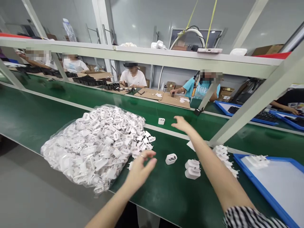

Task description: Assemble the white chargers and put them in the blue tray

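Observation:
My left hand [142,167] hovers over the green table beside the pile's edge, its thumb and fingers apart and nothing visible in them. Under it, a small white plug part [130,165] partly shows. My right hand [181,124] reaches farther out, fingers parted and holding nothing that I can see. Left of its fingertips, a white oval charger housing [161,121] stands on the far strip. Between my hands, nearer me, is another white charger housing [171,159] with dark parts inside. Two white plug adapters [192,169] stand close together below my right forearm.
A big clear bag [95,148] spills white plug parts on the left. Several white adapters [224,155] line up beside a blue-rimmed tray [258,186] on the right. A slanted post [247,106] and shelf [152,59] frame the far side, where co-workers sit.

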